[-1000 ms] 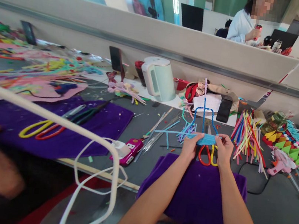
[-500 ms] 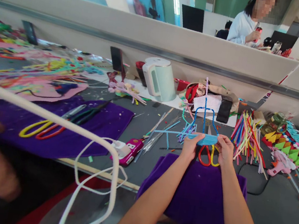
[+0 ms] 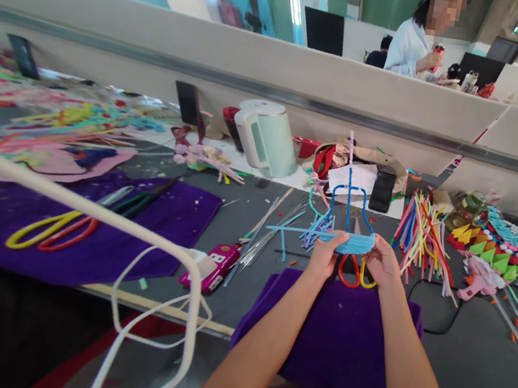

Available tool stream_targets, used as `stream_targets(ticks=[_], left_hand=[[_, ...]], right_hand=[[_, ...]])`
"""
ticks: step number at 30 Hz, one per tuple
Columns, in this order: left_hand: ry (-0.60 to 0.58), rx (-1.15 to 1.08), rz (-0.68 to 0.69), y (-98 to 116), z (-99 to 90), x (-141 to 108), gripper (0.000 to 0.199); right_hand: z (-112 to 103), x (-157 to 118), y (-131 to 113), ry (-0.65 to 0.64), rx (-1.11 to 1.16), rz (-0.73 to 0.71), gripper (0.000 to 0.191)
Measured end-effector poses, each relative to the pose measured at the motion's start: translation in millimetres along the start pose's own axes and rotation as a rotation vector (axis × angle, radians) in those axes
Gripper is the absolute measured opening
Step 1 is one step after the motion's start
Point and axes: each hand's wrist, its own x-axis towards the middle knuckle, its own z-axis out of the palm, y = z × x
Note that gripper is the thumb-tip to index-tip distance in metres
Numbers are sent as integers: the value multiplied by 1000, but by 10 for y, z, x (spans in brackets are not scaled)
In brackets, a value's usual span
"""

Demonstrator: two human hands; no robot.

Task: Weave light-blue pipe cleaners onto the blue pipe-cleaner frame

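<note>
Both my hands hold a light-blue band of pipe cleaners (image 3: pixel 355 243) above the table. My left hand (image 3: pixel 325 257) pinches its left end, where loose light-blue stems stick out to the left. At the right end, the fingers of my right hand (image 3: pixel 382 260) are closed on the band. A dark-blue twisted frame (image 3: pixel 349 201) with a pale purple tip rises upright behind the band. Scissors with red and yellow handles (image 3: pixel 349 272) lie just below the band, partly hidden. Under my forearms is a folded purple cloth (image 3: pixel 345 336).
A kettle (image 3: pixel 272 137) and a phone (image 3: pixel 382 191) stand farther back. Colourful pipe cleaners (image 3: pixel 420 237) and a pink glue gun (image 3: pixel 482 278) lie right. Left are a magenta device (image 3: pixel 217 267), large scissors (image 3: pixel 59 229) and a white tube (image 3: pixel 138 220). Beyond the partition is a person (image 3: pixel 407 47).
The whole view has shifted slightly, so things sit a little further left. Both hands keep hold of the blue band. The other person's hand at the far left has moved down and mostly out of view.
</note>
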Motion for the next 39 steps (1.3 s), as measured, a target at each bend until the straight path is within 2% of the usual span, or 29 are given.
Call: stream_targets(ticks=[3,5,7,10,13,17,24,32,39], left_hand=[[-4,14,26,9,2,-7,23],[-2,30,68,17,1,-12,22],[-9,51,126,25,2,-19,21],[-1,114,217,33,11,-31,20],[27,215,335,39,32,-52,18],[31,300,427,66,65,-100,16],[-54,403,471,125,73,-144,11],[-104,406,484,115,56,-152,9],[-57,347,398,140,69,-158,14]], right_hand=[[17,0,15,36,-57,-30,19],[39,-7,17,91,-119,-102,21],[66,-22,14,171,-222,-231,23],[97,-54,4,287,-496,-476,20],[104,-85,-5,327,-773,-588,16],[91,-100,-15,328,-873,-591,17],[38,-55,-76,230,-746,-476,20],[3,-44,-101,200,-666,-366,21],[9,-53,-127,148,-597,-315,23]])
